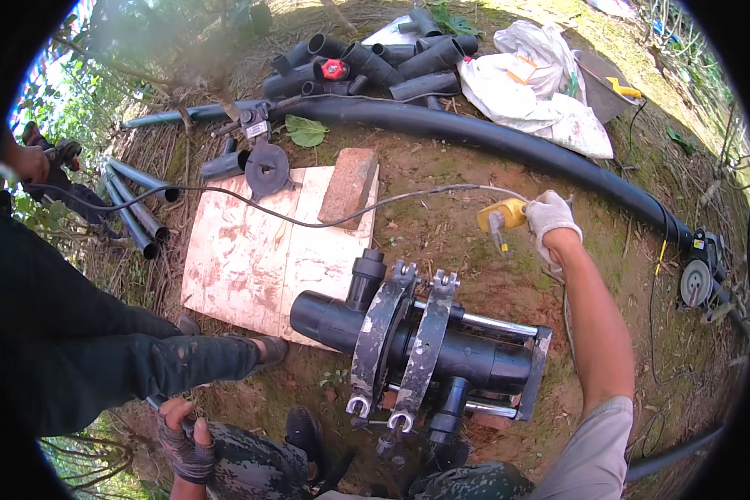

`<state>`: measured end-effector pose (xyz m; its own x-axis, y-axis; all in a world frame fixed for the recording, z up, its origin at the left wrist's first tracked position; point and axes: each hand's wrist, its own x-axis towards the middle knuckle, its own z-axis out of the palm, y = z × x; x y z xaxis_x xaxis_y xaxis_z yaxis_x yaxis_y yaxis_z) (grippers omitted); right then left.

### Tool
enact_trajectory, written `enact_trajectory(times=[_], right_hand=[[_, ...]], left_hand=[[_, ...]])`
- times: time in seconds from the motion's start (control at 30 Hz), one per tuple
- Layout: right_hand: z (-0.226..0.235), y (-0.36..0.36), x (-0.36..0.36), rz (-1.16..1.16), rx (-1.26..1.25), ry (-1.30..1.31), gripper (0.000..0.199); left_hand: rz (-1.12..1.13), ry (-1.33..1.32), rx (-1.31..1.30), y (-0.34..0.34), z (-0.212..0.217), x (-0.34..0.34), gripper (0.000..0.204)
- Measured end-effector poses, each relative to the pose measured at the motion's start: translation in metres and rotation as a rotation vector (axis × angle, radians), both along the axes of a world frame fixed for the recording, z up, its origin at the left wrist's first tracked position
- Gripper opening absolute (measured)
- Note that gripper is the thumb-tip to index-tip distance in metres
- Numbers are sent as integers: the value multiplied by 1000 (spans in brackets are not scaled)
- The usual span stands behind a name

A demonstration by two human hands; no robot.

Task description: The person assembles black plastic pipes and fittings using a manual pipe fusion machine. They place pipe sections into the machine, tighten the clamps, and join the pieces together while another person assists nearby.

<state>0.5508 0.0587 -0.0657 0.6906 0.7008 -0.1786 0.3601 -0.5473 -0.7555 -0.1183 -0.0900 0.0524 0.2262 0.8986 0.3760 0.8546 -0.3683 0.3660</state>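
Observation:
My right hand (552, 218), in a pale work glove, is closed on a yellow cable fitting (502, 215) with a grey part hanging from it. A dark cable (300, 223) runs from there to the far left. My left hand (189, 442), in a dark fingerless glove, rests by my camouflage-clad knee. Its fingers are curled, and what they hold cannot be made out. Between my arms stands a pipe clamping frame (432, 350), its curved black clamps around two black pipe fittings. One fitting (325, 321) points left; the other (492, 360) lies along steel rods at right.
A wooden board (242, 258) bears a brick (347, 187) and a round black clamp part (268, 171). Behind runs a long black pipe (442, 122), with a pile of pipe fittings (392, 67) and white sacks (542, 87). Another person's leg (175, 362) and hand (32, 162) are at left.

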Motion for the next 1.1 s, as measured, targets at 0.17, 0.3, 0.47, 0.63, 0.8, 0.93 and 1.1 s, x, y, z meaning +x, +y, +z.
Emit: enact_trajectory(times=[0.17,0.3,0.47,0.63,0.8,0.93,1.1], right_hand=[[95,-107,-26,-164,437,444,8],[165,-212,-64,-156,773,441,32],[232,-298,-169,210,769,483,55],[257,-323,-329,633,479,673,99],[206,-323,-408,713,370,1121,79],[174,-297,-442,1042,164,934,103],[149,-296,-468,1259,70,631,103]], left_hand=[[-216,-55,27,6,9,22,31],[-437,-266,-35,6,18,37,27],[-793,-709,-417,-43,24,90,20],[-1041,-790,-555,-86,37,112,49],[-702,-1395,-1473,-119,28,92,61],[-245,-1736,-1594,-108,31,63,53],[84,-1995,-1233,-65,-33,21,23]])
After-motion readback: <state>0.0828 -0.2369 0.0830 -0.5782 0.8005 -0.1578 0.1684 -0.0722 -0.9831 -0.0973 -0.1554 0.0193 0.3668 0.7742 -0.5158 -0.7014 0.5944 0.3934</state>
